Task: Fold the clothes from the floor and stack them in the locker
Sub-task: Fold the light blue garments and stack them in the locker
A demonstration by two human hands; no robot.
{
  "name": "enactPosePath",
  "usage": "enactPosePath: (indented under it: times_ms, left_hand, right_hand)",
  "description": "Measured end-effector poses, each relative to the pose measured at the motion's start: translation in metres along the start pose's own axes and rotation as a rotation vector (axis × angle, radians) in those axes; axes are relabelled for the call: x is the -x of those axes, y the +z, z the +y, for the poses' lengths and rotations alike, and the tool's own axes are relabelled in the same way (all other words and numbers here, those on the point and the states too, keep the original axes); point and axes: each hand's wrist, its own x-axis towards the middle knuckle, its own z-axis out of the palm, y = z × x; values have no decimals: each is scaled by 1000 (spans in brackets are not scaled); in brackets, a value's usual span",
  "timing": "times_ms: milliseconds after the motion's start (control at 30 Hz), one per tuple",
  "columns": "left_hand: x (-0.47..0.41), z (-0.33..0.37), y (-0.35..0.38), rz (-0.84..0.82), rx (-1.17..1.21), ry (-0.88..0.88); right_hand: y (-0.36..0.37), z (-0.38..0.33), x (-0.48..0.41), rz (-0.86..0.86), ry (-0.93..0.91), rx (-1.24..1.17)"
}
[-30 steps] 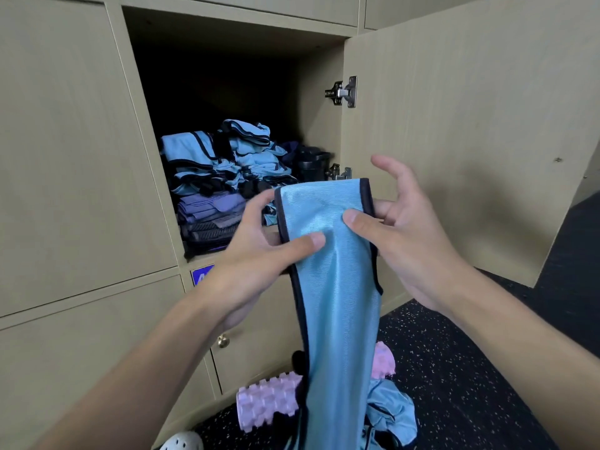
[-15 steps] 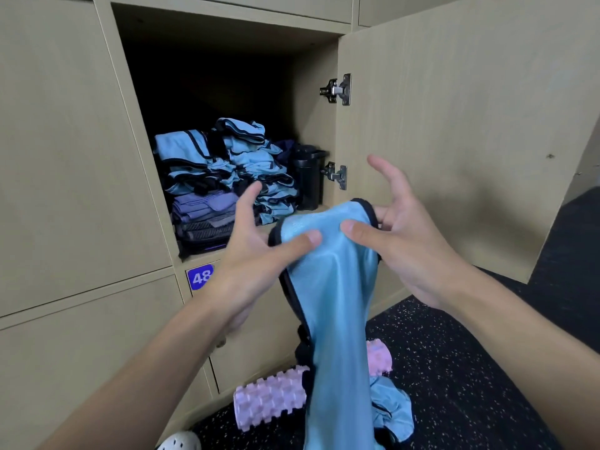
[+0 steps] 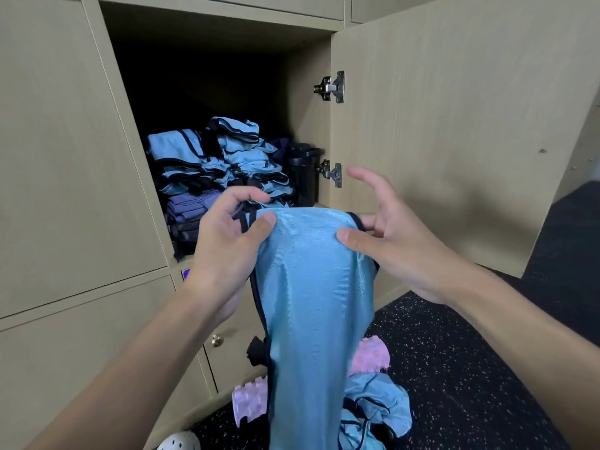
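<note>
Both hands are pinching the top of a light-blue sports bib point(image 3: 311, 303) before the open locker point(image 3: 305, 108). The left hand point(image 3: 227, 241) is gripping its dark-trimmed corner between thumb and curled fingers. The right hand point(image 3: 399, 241) is pressing its thumb on the front, lower fingers behind, forefinger lifted free. Both forearms are reaching forward, the bib hanging above loose clothes point(image 3: 373, 414) on the floor point(image 3: 454, 368)

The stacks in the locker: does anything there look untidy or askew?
Yes. The blue stack is uneven, with folds and black trims sticking out at different angles; the purple clothes beneath it lie flatter.
</note>
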Motion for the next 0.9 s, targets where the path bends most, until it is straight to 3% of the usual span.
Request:
enactPosePath:
  times_ms: [67, 200, 300, 400, 567, 633, 767, 900]
  left_hand:
    - [0, -1, 2, -38, -58, -27]
    - [8, 1, 6, -296, -88, -148]
    - [13, 1, 13, -328, -165, -114]
    - [13, 1, 17, -259, -143, -117]
    - [5, 6, 11, -71, -22, -148]
    - [1, 9, 7, -26, 15, -167]
    - [-2, 15, 0, 28, 119, -227]
    - [-4, 14, -4, 67, 160, -258]
  right_hand:
    - [3, 1, 0, 25, -36, 50]
    - [8, -2, -1, 42, -108, 31]
    - [10, -3, 0, 36, -116, 31]
    - [7, -1, 0, 30, -49, 35]
    - [-1, 9, 3, -124, 150, 77]
    - [2, 12, 4, -71, 132, -5]
    - [9, 21, 0, 230, 102, -271]
    - [21, 31, 2, 150, 80, -134]
